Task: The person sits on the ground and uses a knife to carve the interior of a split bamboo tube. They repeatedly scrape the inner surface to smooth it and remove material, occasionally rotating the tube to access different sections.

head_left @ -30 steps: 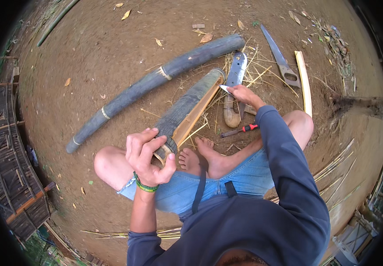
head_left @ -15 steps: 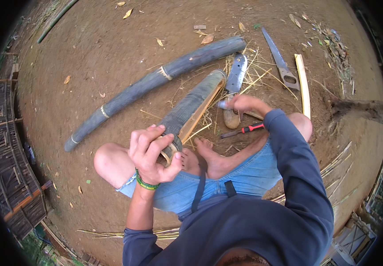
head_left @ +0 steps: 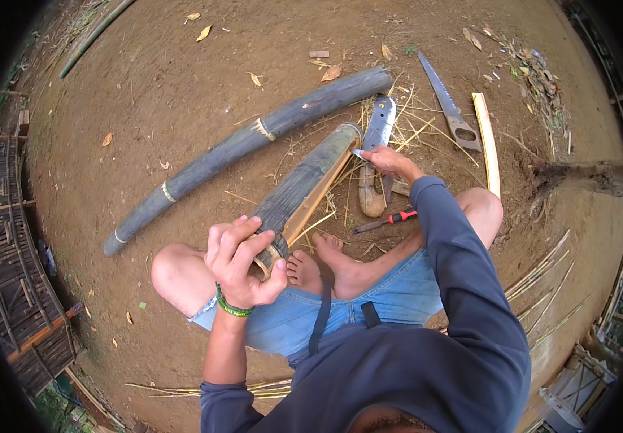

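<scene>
The left hand (head_left: 243, 263) wraps its fingers tight around the split bamboo piece (head_left: 304, 189). The right hand (head_left: 386, 160) pinches a small knife (head_left: 359, 154) at its far end.

Bare dirt ground (head_left: 145, 94) — scattered dry leaves (head_left: 203, 32)

The left hand (head_left: 243, 263) covers the near end of the split bamboo piece (head_left: 304, 184); the right hand (head_left: 387, 160) hides the knife's (head_left: 378, 126) handle.
</scene>
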A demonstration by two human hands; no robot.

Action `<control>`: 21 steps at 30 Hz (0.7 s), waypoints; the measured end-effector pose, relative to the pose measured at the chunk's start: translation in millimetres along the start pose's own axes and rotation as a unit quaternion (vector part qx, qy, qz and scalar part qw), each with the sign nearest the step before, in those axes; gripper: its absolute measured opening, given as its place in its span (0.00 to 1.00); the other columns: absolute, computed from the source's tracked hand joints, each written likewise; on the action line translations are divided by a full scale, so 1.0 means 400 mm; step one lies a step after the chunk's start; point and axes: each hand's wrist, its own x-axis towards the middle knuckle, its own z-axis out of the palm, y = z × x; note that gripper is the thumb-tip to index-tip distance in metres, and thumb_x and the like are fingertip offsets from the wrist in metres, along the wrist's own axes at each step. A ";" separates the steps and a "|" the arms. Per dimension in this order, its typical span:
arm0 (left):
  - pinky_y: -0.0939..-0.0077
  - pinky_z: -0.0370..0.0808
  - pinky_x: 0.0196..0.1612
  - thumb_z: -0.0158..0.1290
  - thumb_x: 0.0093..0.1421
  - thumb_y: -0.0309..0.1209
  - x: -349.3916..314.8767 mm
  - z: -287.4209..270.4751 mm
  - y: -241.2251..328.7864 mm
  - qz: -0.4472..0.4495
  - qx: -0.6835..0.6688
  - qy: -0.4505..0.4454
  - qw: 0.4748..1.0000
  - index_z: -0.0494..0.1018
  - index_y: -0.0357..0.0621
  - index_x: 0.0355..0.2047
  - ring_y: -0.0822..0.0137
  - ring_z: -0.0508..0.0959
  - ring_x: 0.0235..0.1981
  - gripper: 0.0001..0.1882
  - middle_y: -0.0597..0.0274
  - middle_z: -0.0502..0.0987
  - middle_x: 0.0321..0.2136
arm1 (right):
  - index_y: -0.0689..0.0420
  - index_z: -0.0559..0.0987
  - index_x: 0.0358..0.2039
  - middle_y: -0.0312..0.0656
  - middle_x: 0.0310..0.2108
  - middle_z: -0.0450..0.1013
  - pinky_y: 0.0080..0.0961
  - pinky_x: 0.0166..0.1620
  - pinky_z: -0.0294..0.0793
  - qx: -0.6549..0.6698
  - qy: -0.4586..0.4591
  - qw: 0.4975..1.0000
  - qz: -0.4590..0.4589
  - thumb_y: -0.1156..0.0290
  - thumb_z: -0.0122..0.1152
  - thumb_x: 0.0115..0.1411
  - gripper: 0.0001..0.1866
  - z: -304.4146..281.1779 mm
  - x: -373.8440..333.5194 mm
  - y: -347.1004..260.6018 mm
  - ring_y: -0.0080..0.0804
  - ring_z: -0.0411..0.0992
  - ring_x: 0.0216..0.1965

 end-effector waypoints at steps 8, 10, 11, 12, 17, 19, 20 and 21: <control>0.55 0.79 0.46 0.61 0.44 0.40 0.012 -0.004 -0.004 0.013 -0.001 -0.007 1.000 0.79 0.39 0.34 0.50 0.77 0.37 0.20 0.50 0.79 0.38 | 0.55 0.73 0.23 0.33 0.11 0.60 0.33 0.15 0.52 -0.023 -0.070 0.997 -0.016 0.38 0.49 0.70 0.32 -0.016 -0.009 -0.023 0.25 0.58 0.10; 0.55 0.79 0.45 0.61 0.44 0.40 0.016 -0.002 0.000 0.017 -0.001 -0.010 1.000 0.79 0.39 0.34 0.50 0.77 0.37 0.20 0.50 0.79 0.38 | 0.56 0.74 0.24 0.32 0.11 0.60 0.32 0.16 0.52 -0.043 -0.066 0.997 -0.017 0.38 0.49 0.70 0.32 -0.019 -0.018 -0.030 0.25 0.58 0.10; 0.55 0.79 0.45 0.61 0.44 0.40 0.017 -0.004 0.002 0.017 0.003 -0.012 1.000 0.79 0.40 0.34 0.50 0.77 0.37 0.20 0.50 0.79 0.38 | 0.56 0.75 0.25 0.32 0.11 0.60 0.31 0.16 0.52 -0.053 -0.065 0.996 -0.018 0.37 0.49 0.70 0.32 -0.020 -0.029 -0.040 0.24 0.58 0.11; 0.55 0.79 0.45 0.61 0.44 0.40 0.019 -0.006 0.004 0.017 0.006 -0.014 1.000 0.79 0.40 0.34 0.51 0.77 0.37 0.20 0.51 0.79 0.38 | 0.56 0.75 0.26 0.32 0.12 0.60 0.31 0.16 0.52 -0.041 -0.084 0.995 -0.024 0.37 0.50 0.69 0.32 -0.021 -0.040 -0.050 0.24 0.57 0.11; 0.56 0.79 0.45 0.61 0.44 0.39 0.014 -0.004 0.012 0.014 -0.004 -0.015 1.000 0.79 0.41 0.35 0.50 0.77 0.37 0.19 0.51 0.79 0.38 | 0.57 0.76 0.31 0.30 0.12 0.56 0.29 0.17 0.51 0.012 -0.147 0.985 -0.093 0.36 0.49 0.70 0.33 0.041 -0.105 -0.093 0.23 0.55 0.13; 0.56 0.79 0.45 0.62 0.43 0.39 0.004 -0.011 0.001 0.014 0.008 -0.010 1.000 0.79 0.41 0.35 0.50 0.77 0.37 0.19 0.51 0.79 0.38 | 0.57 0.76 0.31 0.29 0.12 0.55 0.29 0.17 0.52 -0.031 -0.129 0.988 -0.084 0.37 0.48 0.70 0.32 0.048 -0.147 -0.138 0.22 0.55 0.14; 0.55 0.79 0.45 0.62 0.43 0.39 0.000 -0.008 0.001 0.012 0.006 -0.006 1.000 0.79 0.41 0.34 0.50 0.77 0.37 0.20 0.51 0.79 0.38 | 0.57 0.76 0.31 0.29 0.13 0.55 0.29 0.17 0.52 -0.053 -0.120 0.989 -0.072 0.38 0.48 0.71 0.32 0.047 -0.173 -0.143 0.22 0.55 0.14; 0.55 0.79 0.45 0.62 0.43 0.39 -0.002 -0.006 0.001 0.009 0.004 -0.002 1.000 0.79 0.41 0.34 0.50 0.77 0.37 0.20 0.51 0.79 0.38 | 0.61 0.77 0.29 0.32 0.12 0.57 0.31 0.16 0.52 -0.027 -0.120 0.989 -0.082 0.39 0.49 0.70 0.34 0.046 -0.184 -0.144 0.22 0.56 0.13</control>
